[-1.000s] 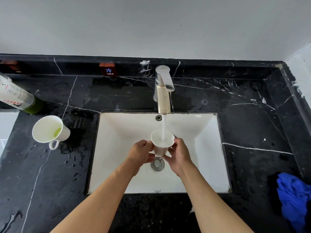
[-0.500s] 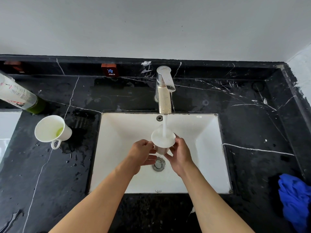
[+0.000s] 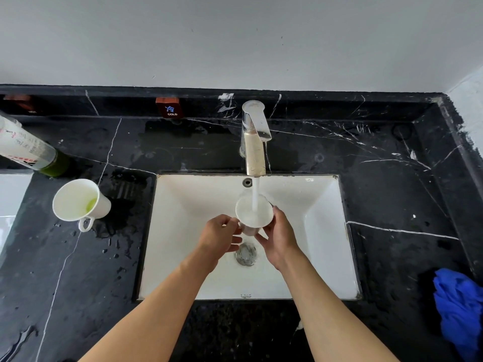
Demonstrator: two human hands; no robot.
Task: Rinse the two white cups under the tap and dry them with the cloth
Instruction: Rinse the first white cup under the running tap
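Both hands hold one white cup (image 3: 254,214) upright over the white sink (image 3: 324,231); the left hand (image 3: 219,237) grasps its left side, seemingly at the handle, and the right hand (image 3: 279,240) wraps fingers around its right wall and base. Directly above the grip, the chrome tap (image 3: 254,142) runs, and its stream (image 3: 255,194) falls into the cup's mouth, which holds foaming white water; how full it is cannot be told. Just below the grip lies the metal drain (image 3: 245,254). Well to the left of the grip, on the wet black counter (image 3: 78,270), the second white cup (image 3: 78,201) stands apart with a trace of green liquid at its bottom and its handle toward the person; beyond it leans a bottle (image 3: 28,150) with green contents. Far to the right of the grip, the crumpled blue cloth (image 3: 460,307) lies on the counter's edge.
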